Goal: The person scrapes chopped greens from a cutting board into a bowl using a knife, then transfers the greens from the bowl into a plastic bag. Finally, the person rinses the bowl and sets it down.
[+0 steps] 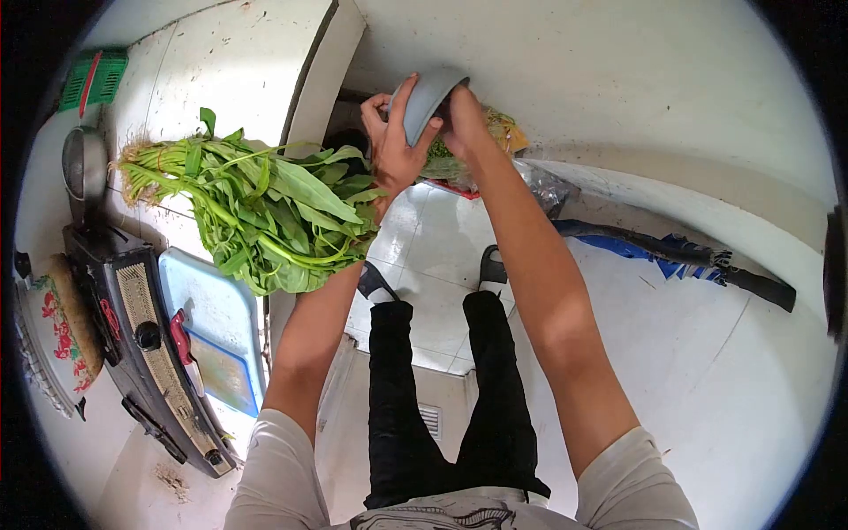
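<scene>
A grey bowl (428,97) is tipped on its side above the floor, at the top middle of the head view. My left hand (397,146) grips it from outside, with fingers spread over its curved wall. At the bowl's mouth is my right hand (464,128); its fingers go in behind the rim and are hidden, so I cannot see whether they hold anything. A bunch of leafy greens (274,199) lies on the white tiled counter (221,62), its leaves hanging over the edge by my left forearm. Below my hands are plastic bags (512,132), one with green stuff showing.
Left on the counter are a gas stove (150,336), a pot with floral pattern (62,336), a light blue cutting board (208,291), a red-handled knife (183,344), a metal pan (84,168) and a green basket (93,79). A blue umbrella (662,247) lies at right.
</scene>
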The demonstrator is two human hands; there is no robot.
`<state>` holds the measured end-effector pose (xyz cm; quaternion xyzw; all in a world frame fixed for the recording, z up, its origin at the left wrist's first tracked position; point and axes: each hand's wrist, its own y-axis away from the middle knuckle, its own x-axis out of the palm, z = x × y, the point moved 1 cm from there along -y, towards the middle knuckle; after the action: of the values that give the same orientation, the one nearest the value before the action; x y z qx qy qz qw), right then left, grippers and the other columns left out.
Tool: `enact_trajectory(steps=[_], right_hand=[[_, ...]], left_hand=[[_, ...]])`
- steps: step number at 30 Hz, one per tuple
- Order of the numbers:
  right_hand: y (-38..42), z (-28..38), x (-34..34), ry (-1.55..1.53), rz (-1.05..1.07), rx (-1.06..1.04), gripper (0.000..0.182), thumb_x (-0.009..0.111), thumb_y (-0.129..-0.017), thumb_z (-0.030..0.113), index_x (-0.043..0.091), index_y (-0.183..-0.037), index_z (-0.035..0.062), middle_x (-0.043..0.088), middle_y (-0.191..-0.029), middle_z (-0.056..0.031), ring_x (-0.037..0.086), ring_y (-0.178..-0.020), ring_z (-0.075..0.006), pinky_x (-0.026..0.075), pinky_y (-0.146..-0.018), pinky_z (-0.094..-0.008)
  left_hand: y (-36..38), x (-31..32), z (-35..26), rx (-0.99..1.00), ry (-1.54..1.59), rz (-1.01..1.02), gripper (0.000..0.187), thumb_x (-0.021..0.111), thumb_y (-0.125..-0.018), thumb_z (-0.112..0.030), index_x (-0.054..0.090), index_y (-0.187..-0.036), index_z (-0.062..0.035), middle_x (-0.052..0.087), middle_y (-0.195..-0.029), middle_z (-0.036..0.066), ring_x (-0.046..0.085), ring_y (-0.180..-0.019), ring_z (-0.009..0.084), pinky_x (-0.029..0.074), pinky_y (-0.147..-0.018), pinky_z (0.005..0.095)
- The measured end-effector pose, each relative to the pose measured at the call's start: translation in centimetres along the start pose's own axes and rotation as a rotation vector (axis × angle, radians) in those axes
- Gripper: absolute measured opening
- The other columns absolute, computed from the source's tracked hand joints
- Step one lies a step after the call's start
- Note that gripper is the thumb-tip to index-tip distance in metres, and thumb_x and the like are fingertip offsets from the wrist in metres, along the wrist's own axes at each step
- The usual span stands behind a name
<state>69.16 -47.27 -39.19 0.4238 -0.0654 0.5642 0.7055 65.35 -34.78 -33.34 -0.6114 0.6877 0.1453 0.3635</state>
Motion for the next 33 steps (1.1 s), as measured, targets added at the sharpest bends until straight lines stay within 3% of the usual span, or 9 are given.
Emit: enact_trajectory(steps=[1,4,10,13,16,19,22,28,33], right_hand=[[0.4,0.3,0.5,-0.288,0.082,0.111,0.035,0.059,-0.094,0.025,0.07,-0.1,-0.0081,0.073,-0.093,-0.0179,0.071,-0.092,-0.0306,0.056,-0.091,-0.0429],[2.5,-0.5,0.0,0.176,0.108,0.315,0.037,0.058,-0.095,0.027,0.069,-0.109,-0.0046,0.073,-0.102,-0.0169,0.069,-0.101,-0.0311,0.056,-0.091,-0.0426],[1.3,2.3,-0.9,1.483,0.234,-0.334,0.043,0.051,-0.099,0.032,0.061,-0.131,0.0061,0.067,-0.128,-0.0133,0.063,-0.119,-0.0302,0.053,-0.1,-0.0433],[1.5,0.0,1.2,-0.215,0.11,0.1,0.043,0.063,-0.09,0.032,0.068,-0.12,0.0013,0.072,-0.114,-0.0201,0.064,-0.119,-0.0339,0.05,-0.104,-0.0433],[3.1,-0.4,1.2,-0.087,0.064,0.325,0.039,0.067,-0.084,0.027,0.071,-0.111,-0.0007,0.072,-0.106,-0.026,0.064,-0.118,-0.0372,0.048,-0.105,-0.045],[-0.7,-0.5,-2.1,1.467,0.363,0.145,0.034,0.064,-0.088,0.024,0.069,-0.112,0.0002,0.068,-0.115,-0.0284,0.063,-0.117,-0.0393,0.049,-0.103,-0.0486],[1.7,2.7,-0.5,1.549,0.032,-0.262,0.03,0.064,-0.088,0.02,0.068,-0.108,-0.002,0.066,-0.118,-0.0295,0.063,-0.114,-0.0432,0.051,-0.099,-0.0498],[1.5,1.6,-0.8,1.378,0.018,-0.971,0.033,0.067,-0.086,0.019,0.067,-0.107,-0.006,0.069,-0.107,-0.0312,0.066,-0.106,-0.0476,0.055,-0.091,-0.0518],[-0.2,-2.0,-1.2,0.827,-0.164,-0.127,0.03,0.065,-0.09,0.022,0.069,-0.105,-0.0045,0.067,-0.111,-0.0339,0.068,-0.101,-0.048,0.055,-0.091,-0.0533]], left_hand=[[-0.1,0.1,-0.1,0.021,0.03,0.014,0.071,0.071,-0.095,-0.033,0.041,-0.156,-0.0164,0.038,-0.125,0.024,0.04,-0.114,0.0381,0.038,-0.104,0.0469],[-0.2,-0.2,-0.4,0.02,0.047,-0.039,0.073,0.072,-0.093,-0.033,0.04,-0.156,-0.016,0.038,-0.126,0.024,0.04,-0.114,0.0377,0.038,-0.104,0.0472],[0.2,0.1,-0.1,0.034,-0.032,-0.06,0.075,0.072,-0.093,-0.037,0.039,-0.155,-0.0124,0.04,-0.125,0.024,0.041,-0.115,0.0385,0.038,-0.104,0.0479],[-0.2,0.3,0.0,0.08,0.07,-0.077,0.075,0.07,-0.094,-0.042,0.04,-0.154,-0.0111,0.04,-0.125,0.025,0.042,-0.114,0.0386,0.038,-0.104,0.0481],[-0.3,0.1,0.1,0.012,0.138,-0.133,0.074,0.068,-0.095,-0.047,0.042,-0.154,-0.0105,0.041,-0.124,0.025,0.044,-0.112,0.0378,0.038,-0.103,0.0481],[0.7,-0.2,0.8,-0.05,0.05,-0.109,0.075,0.064,-0.096,-0.054,0.043,-0.153,-0.0109,0.042,-0.122,0.024,0.046,-0.109,0.0371,0.039,-0.102,0.0478],[1.0,0.0,1.5,-0.049,-0.004,-0.125,0.075,0.063,-0.096,-0.057,0.044,-0.153,-0.0118,0.042,-0.12,0.024,0.046,-0.108,0.0366,0.039,-0.101,0.0476],[0.0,-0.3,0.4,0.003,0.085,-0.088,0.073,0.068,-0.094,-0.052,0.046,-0.152,-0.0136,0.042,-0.121,0.023,0.043,-0.11,0.0362,0.038,-0.101,0.0478],[-0.4,-0.3,0.1,0.017,-0.081,-0.151,0.073,0.075,-0.09,-0.043,0.047,-0.151,-0.0136,0.042,-0.12,0.022,0.043,-0.109,0.0362,0.037,-0.102,0.047]])
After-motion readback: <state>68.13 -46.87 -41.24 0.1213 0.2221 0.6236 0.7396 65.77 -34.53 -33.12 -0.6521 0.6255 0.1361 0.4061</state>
